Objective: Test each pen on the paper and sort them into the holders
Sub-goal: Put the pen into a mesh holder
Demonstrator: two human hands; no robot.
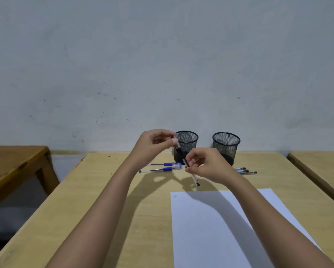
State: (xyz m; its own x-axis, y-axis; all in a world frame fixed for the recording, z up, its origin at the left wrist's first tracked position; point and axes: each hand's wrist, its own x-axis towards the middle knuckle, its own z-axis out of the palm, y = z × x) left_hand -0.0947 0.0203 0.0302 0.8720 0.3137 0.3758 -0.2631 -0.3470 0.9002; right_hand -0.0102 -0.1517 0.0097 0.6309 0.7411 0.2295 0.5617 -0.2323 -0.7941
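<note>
Both hands hold one black pen (pixel 194 178) in the air above the desk, in front of the left mesh holder (pixel 187 141). My left hand (pixel 152 147) pinches its upper end, which looks like the cap. My right hand (pixel 206 164) grips the barrel, whose lower end sticks out below the fingers. A second black mesh holder (pixel 226 145) stands to the right. Two blue pens (pixel 162 167) lie on the desk left of my hands. Several black pens (pixel 246 170) lie right of my right hand. White paper (pixel 206 229) lies near me, with a small mark at its top left corner.
The light wooden desk (pixel 96 200) stands against a grey wall. A darker wooden table (pixel 13 161) stands at the left across a gap. Another light desk's edge (pixel 320 171) shows at the right.
</note>
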